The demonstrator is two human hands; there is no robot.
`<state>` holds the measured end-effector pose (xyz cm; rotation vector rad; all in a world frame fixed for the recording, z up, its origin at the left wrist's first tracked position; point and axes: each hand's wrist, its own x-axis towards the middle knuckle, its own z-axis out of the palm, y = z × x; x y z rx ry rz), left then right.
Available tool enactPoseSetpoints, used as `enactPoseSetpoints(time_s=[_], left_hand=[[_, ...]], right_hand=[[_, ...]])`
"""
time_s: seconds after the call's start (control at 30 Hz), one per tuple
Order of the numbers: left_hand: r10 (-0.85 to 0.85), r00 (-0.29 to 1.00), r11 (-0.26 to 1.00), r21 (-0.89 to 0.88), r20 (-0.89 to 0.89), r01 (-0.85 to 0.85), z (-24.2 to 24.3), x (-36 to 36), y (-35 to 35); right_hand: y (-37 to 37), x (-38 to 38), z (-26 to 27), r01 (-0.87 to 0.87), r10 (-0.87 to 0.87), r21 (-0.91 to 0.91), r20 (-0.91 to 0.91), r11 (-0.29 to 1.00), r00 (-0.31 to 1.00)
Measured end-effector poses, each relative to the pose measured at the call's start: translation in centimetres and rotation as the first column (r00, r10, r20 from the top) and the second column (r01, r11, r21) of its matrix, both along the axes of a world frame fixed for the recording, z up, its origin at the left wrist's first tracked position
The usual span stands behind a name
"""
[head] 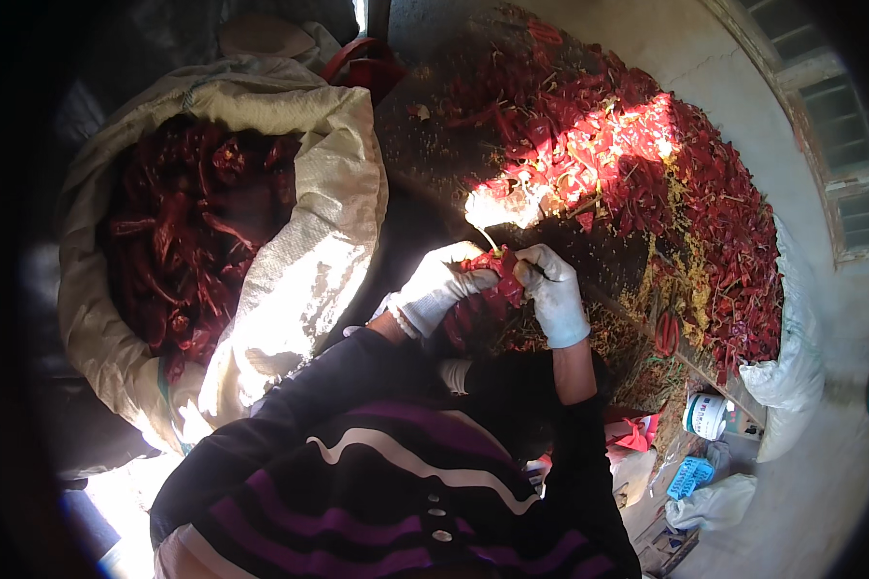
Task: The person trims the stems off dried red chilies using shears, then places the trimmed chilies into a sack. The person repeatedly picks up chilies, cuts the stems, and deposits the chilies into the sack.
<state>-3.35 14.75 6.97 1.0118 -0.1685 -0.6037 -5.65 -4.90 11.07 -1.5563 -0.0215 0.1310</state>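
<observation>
A dried red chili pepper [508, 279] with a pale curved stem is in front of my chest. My left hand [442, 286], in a white work glove, grips its left side with the stem rising beside the thumb and fingers. My right hand [556, 293], gloved the same way, pinches the pepper's right edge between thumb and forefinger. More red peppers [463, 322] show just below, partly covered by my left hand. On my left stands a large woven sack [340, 166] with its rim rolled down, holding whole dried red peppers [181, 217].
Red pepper pieces [731, 268] are heaped along the wall, with yellow seeds [677, 217] among them. A white sack [793, 340] borders the heap. At lower right are a white tub [704, 416], a blue plastic basket [689, 478] and a white plastic bag [713, 503].
</observation>
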Motion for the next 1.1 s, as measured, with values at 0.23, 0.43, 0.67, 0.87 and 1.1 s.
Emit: enactPoseSetpoints(time_s=[0.23,0.43,0.67,0.87,1.1], left_hand=[[0.047,0.979,0.998,0.024,0.197,-0.052,-0.4,-1.1,-0.7],[-0.001,0.931,0.987,0.152,0.366,-0.058,-0.6,-1.1,-0.6],[0.027,0.897,0.958,0.244,0.441,-0.149,0.1,-1.0,-0.3],[-0.003,0.833,0.894,0.375,0.553,-0.245,0.5,-1.1,-0.3],[-0.03,0.68,0.867,0.357,0.733,-0.347,0.4,-1.3,-0.6]], right_hand=[[0.7,-1.2,-0.6,-0.001,-0.006,-0.109,-0.063,0.994,0.998],[0.7,-1.7,-1.4,0.036,-0.027,-0.377,0.03,0.926,0.999],[1.4,-2.0,0.9,0.144,-0.062,-0.612,0.152,0.778,0.986],[3.1,-2.0,2.1,0.221,0.112,-0.688,0.403,0.691,0.908],[4.0,-2.5,0.4,0.308,-0.115,-0.506,0.377,0.806,0.919]])
